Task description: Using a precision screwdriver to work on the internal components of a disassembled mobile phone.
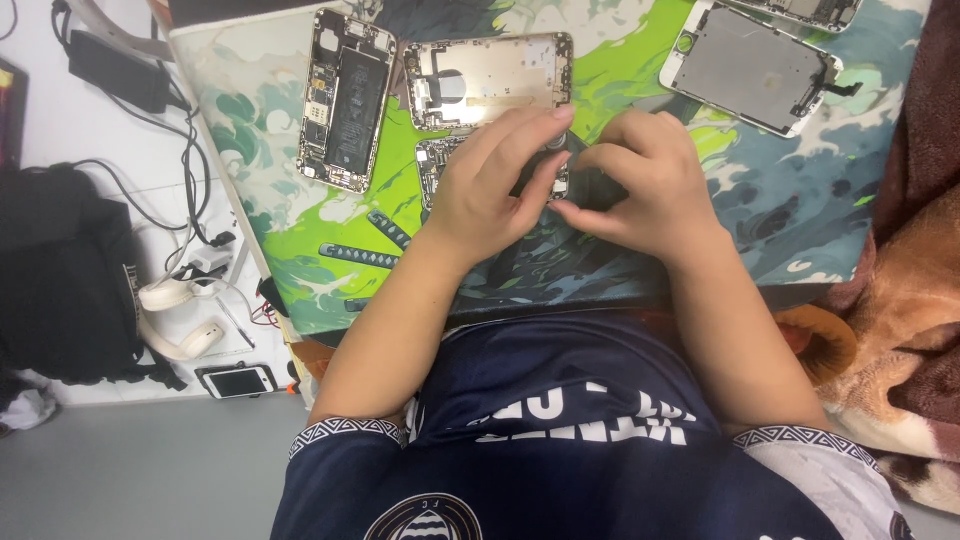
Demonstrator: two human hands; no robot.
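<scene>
— So where is the small dark part [590, 185] the hands are on?

— Near the middle of the table [260, 70], on the green and blue patterned mat [760, 190]. It sits between the two hands, mostly hidden under them.

— How are the fingers set?

— The left hand [490, 195] has its fingers [530, 130] stretched forward and close together, tips pressing down on the part's far end. The right hand [645, 180] is curled, thumb and forefinger pinching the part's near edge.

— What lies around it?

— Just beyond the fingertips, a gold phone back shell [490, 80]. To its left, an opened phone body with a black battery [347, 100]. A circuit board [435, 165] peeks out beside the left hand. Toward the far right corner lies a white phone screen [750, 65], face down.

— Anything off the table?

— Beyond its left edge, a black bag [65, 280], cables [170, 130] and a small phone [237, 381].
</scene>
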